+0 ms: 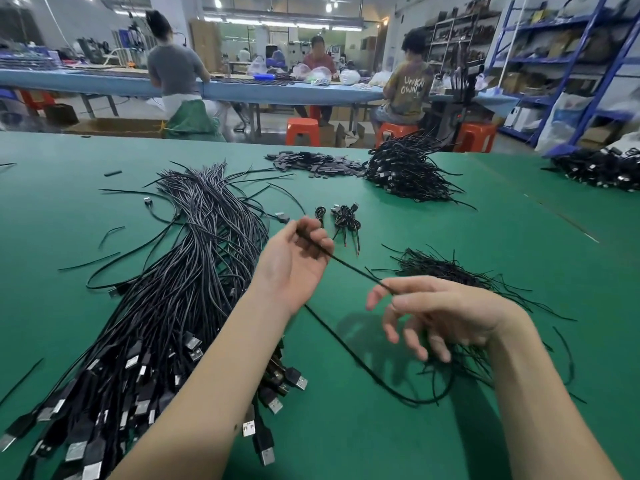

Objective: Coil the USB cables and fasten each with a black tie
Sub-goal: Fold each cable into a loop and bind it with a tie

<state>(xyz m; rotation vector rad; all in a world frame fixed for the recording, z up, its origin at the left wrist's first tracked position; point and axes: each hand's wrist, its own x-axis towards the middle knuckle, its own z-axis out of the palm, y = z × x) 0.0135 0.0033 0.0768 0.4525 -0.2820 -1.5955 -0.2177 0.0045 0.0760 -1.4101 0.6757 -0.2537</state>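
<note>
My left hand (298, 252) is raised palm up over the green table (450, 427), its fingers curled round one black USB cable (353, 268). The cable runs taut down to my right hand (440, 313), which pinches it between thumb and forefinger. From there the cable loops onto the table below my right wrist. A big bundle of loose USB cables (166, 306) lies to the left, plugs towards me. A heap of thin black ties (446, 271) lies just behind my right hand. Two coiled, tied cables (344, 220) rest beyond my left hand.
A pile of finished coiled cables (405, 171) and a heap of small black parts (311, 162) sit at the table's far side. Another cable pile (602, 171) is at the far right. Three people work at a blue bench (277, 90) behind, with orange stools (302, 130).
</note>
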